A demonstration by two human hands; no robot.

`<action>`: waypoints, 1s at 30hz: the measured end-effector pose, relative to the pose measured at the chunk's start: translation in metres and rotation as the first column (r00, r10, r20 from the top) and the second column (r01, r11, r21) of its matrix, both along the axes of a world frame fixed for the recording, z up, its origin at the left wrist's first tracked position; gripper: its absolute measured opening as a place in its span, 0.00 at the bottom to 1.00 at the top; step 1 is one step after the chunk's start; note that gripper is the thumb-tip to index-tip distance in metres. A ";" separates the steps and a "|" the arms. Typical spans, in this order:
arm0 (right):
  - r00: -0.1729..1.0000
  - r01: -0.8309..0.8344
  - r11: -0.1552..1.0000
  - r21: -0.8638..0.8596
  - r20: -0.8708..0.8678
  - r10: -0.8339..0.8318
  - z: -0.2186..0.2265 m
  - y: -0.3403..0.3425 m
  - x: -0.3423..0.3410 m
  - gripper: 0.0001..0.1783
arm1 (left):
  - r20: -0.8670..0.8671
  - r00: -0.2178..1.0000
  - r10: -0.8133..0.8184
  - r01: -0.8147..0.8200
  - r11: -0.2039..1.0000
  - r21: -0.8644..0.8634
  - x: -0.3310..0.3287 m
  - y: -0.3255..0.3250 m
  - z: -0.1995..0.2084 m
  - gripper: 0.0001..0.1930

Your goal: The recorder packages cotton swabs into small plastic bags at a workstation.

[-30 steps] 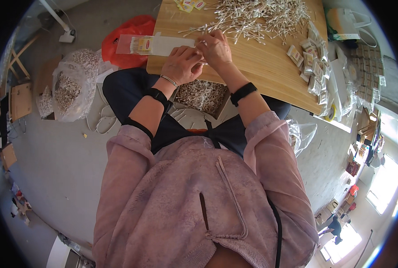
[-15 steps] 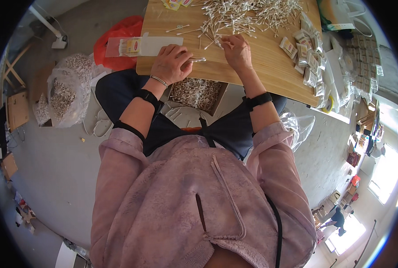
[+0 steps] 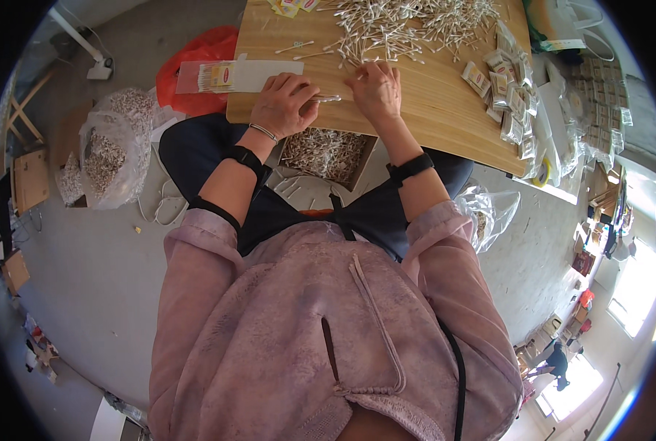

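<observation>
Near the front edge of the wooden table, my left hand (image 3: 282,104) is closed round a few cotton swabs (image 3: 329,98), whose white tips stick out toward the right. My right hand (image 3: 377,90) is just to the right of them, fingers bent and pressed together at the near edge of a big loose pile of cotton swabs (image 3: 394,29). Whatever its fingertips pinch is hidden. Left of my hands, a small pack of swabs with a yellow and red label (image 3: 221,76) lies on a strip of white paper (image 3: 262,72). Several stray swabs (image 3: 306,53) lie beyond my left hand.
Filled packs (image 3: 501,84) are heaped at the table's right, by a roll of yellow tape (image 3: 541,173). Below the table edge, between my knees, stands a box of swabs (image 3: 328,154). A red bag (image 3: 195,66) and clear bags of swabs (image 3: 111,147) are at the left.
My right hand has shifted left and slightly nearer to me, closer to the swabs in my left hand. My left hand has barely moved and still holds its swabs.
</observation>
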State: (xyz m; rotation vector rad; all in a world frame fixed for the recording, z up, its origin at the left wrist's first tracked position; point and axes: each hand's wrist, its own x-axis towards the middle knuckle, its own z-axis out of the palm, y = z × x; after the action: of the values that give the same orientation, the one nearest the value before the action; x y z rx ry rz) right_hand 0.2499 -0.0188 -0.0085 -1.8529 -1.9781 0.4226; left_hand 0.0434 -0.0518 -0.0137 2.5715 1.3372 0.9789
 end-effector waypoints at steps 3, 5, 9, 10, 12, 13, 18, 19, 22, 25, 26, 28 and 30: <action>0.999 -0.003 0.999 0.032 -0.042 0.004 0.005 -0.006 0.014 0.12 | -0.003 1.000 0.008 -0.008 1.000 -0.005 -0.003 0.000 -0.001 0.12; 0.999 0.025 0.996 0.084 -0.046 -0.021 0.006 -0.009 0.024 0.13 | 0.004 1.000 0.003 -0.002 1.000 -0.004 -0.001 0.000 0.000 0.11; 0.997 0.036 0.996 0.083 -0.069 -0.030 0.011 -0.017 0.029 0.15 | -0.010 1.000 0.007 -0.007 1.000 -0.008 -0.003 0.000 0.002 0.11; 0.997 0.055 0.995 0.084 -0.061 -0.050 0.012 -0.018 0.025 0.16 | -0.013 1.000 0.011 -0.011 1.000 -0.008 -0.002 0.001 0.003 0.10; 0.996 0.076 0.993 0.087 -0.056 -0.072 0.012 -0.018 0.018 0.17 | -0.011 1.000 0.009 -0.009 1.000 -0.013 -0.002 0.000 0.003 0.10; 0.995 0.094 0.989 0.115 -0.029 -0.091 0.010 -0.017 0.015 0.17 | -0.008 1.000 0.010 -0.010 1.000 -0.021 -0.002 0.000 0.003 0.10; 0.993 0.120 0.987 0.105 -0.018 -0.119 0.003 -0.016 0.010 0.17 | -0.002 1.000 0.011 -0.011 1.000 -0.024 0.001 0.002 0.002 0.10; 0.992 0.120 0.986 0.115 -0.041 -0.116 0.002 -0.018 0.010 0.17 | 0.001 1.000 0.011 -0.011 0.999 -0.032 0.001 0.001 0.003 0.10; 0.993 0.105 0.984 0.144 -0.065 -0.096 0.000 -0.020 0.012 0.14 | -0.001 1.000 0.022 -0.022 0.999 -0.032 -0.001 0.000 0.004 0.10; 0.994 0.067 0.992 0.109 -0.089 -0.058 0.002 -0.023 0.014 0.12 | -0.003 1.000 0.019 -0.019 1.000 -0.024 -0.001 0.001 0.005 0.10; 0.993 0.042 0.997 0.058 -0.111 -0.036 0.003 -0.024 0.015 0.10 | -0.006 1.000 0.021 -0.021 0.999 -0.026 -0.001 0.001 0.005 0.10; 0.993 0.050 0.997 0.059 -0.114 -0.043 0.000 -0.027 0.016 0.10 | -0.014 1.000 0.023 -0.023 0.999 -0.035 0.000 0.001 0.005 0.10; 0.992 0.056 0.997 0.060 -0.118 -0.049 -0.002 -0.030 0.020 0.09 | -0.017 1.000 0.026 -0.026 0.999 -0.032 0.000 0.000 0.006 0.10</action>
State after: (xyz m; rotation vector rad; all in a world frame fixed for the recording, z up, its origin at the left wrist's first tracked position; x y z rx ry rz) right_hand 0.2701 -0.0488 -0.0102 -1.7952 -1.8413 0.4370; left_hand 0.0433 -0.0514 -0.0079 2.5506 1.3822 0.9334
